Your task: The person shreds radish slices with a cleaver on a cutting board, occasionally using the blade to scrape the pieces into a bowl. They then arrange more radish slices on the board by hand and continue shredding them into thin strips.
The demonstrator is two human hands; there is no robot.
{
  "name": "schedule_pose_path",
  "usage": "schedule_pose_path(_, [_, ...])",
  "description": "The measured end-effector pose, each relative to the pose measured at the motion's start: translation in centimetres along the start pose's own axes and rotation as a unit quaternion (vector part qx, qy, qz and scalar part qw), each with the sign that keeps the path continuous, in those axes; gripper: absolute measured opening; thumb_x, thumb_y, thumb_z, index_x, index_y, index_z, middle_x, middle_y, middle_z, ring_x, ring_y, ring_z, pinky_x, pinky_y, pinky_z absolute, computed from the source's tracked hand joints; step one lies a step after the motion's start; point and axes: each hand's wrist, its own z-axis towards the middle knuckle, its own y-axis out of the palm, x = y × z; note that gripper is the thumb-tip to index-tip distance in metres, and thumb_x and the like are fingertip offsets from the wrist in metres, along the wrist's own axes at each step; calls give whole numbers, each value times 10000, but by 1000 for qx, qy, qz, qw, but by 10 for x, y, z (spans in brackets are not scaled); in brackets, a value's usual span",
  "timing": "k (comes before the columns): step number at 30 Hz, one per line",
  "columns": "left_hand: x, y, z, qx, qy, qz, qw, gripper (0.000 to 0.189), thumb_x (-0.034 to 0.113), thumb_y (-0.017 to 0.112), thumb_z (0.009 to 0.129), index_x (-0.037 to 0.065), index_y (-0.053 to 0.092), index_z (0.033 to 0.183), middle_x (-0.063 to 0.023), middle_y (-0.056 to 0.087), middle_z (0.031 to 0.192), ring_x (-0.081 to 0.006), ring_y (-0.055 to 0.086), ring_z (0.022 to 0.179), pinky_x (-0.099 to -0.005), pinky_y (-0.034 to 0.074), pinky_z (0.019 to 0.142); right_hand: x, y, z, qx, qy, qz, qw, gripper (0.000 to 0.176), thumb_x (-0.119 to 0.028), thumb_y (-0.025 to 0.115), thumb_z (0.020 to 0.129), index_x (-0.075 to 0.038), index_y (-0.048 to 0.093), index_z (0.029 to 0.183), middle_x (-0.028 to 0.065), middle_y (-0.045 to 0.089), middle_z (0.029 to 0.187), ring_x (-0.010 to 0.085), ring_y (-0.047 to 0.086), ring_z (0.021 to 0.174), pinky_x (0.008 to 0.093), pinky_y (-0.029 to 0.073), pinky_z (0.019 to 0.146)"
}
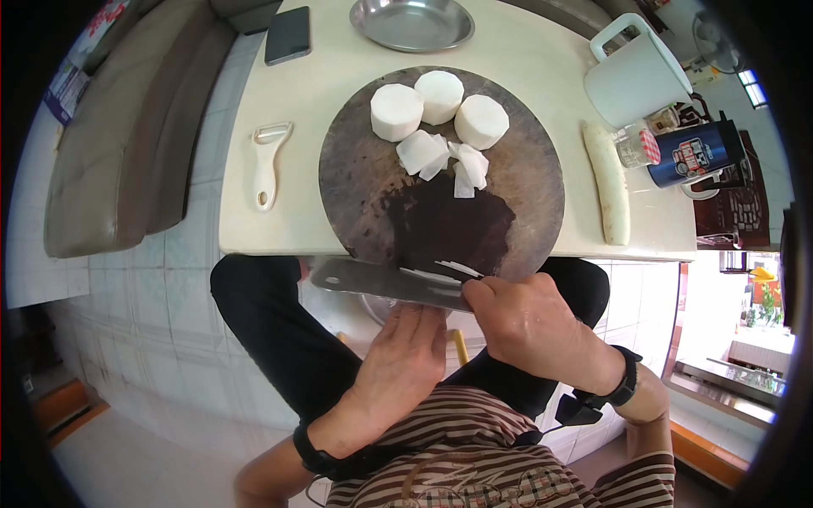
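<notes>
My right hand (529,317) is wrapped around the handle of a cleaver (381,283). The wide blade extends left, just off the near edge of the round wooden chopping board (542,195). A few thin white strips (430,276) cling to the blade. My left hand (405,347) is below the blade, fingers stretched out and close together, with the tips at its lower edge; I see nothing held in it. On the board stand three thick peeled white radish pieces (397,112). Nearer to me lie thin white radish slices (422,154), some folded over each other.
A white peeler (266,169) and a phone (289,35) lie left of the board. Behind it is a metal dish (415,24). To the right are a long white radish (606,186), a white pitcher (635,76), a glass jar (635,146) and a blue tumbler (690,154).
</notes>
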Motion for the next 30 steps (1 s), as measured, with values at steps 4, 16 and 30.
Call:
schedule_pose_path(4, [-2, -1, 0, 4, 2, 7, 1000, 367, 5, 625, 797, -152, 619, 1129, -224, 563, 1193, -394, 562, 1147, -444, 538, 954, 0, 6, 1, 15, 12, -8, 1000, 205, 21, 634, 646, 7, 529, 821, 144, 594, 719, 335, 627, 571, 405, 486, 480])
schedule_pose_path(16, [-1, -2, -3, 3, -23, -62, 998, 279, 4, 621, 831, -146, 618, 1067, -216, 567, 1148, -378, 569, 1093, -446, 541, 918, -7, -1, -2, -3, 9, -17, 1000, 196, 11, 635, 647, 9, 532, 813, 136, 582, 702, 330, 629, 572, 397, 491, 478])
schedule_pose_path(30, [-1, -1, -4, -18, 10, 5, 1000, 370, 2, 650, 768, -141, 637, 1109, -212, 580, 1179, -380, 564, 1143, -452, 538, 952, -6, -5, -10, 4, 16, -1, 1000, 201, 18, 641, 640, 8, 536, 810, 136, 588, 703, 337, 630, 592, 407, 496, 503])
